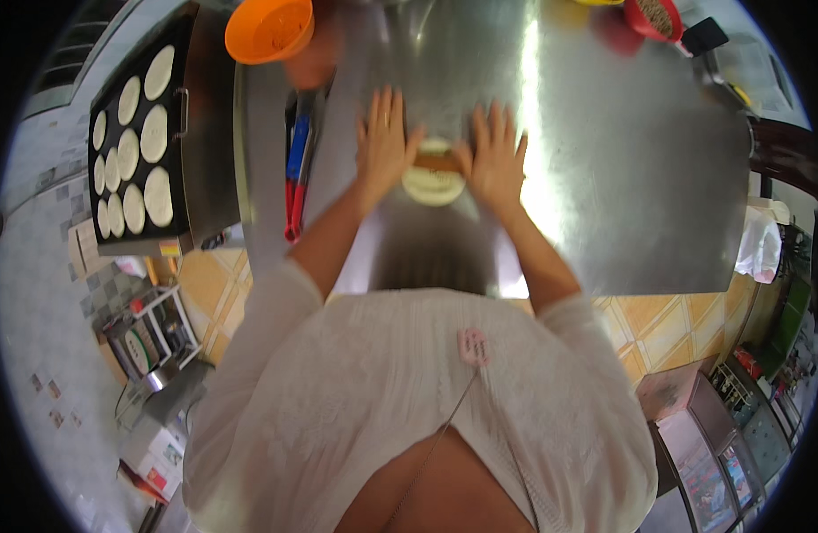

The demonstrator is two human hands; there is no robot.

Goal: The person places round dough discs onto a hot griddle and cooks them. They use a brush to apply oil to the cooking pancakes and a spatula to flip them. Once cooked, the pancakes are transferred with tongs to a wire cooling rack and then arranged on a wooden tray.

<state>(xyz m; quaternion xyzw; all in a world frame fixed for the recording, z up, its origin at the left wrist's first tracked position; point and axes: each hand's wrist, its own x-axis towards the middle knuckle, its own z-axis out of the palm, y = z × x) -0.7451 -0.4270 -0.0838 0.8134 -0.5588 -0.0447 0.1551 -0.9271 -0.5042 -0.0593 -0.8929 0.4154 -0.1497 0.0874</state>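
Dough disc [434, 188]: pale cream, flattened, roughly round, faint streaks on the near part. Lies flat on the steel tabletop [640, 186], near body side of center-left. Rolling pin [438, 163]: brown, wood-looking, slightly blurred, horizontal left-right, pressed across disc's far half; ends hidden from view.

Backs upward, my left grip [382, 151] and right grip [496, 164] sit apart, fingers [387, 102] stretched straight ahead, thumbs [414, 142] turned inward toward each other. My bare left forearm [333, 240] and right forearm [540, 258] converge forward, wrists [366, 189] nearly straight.
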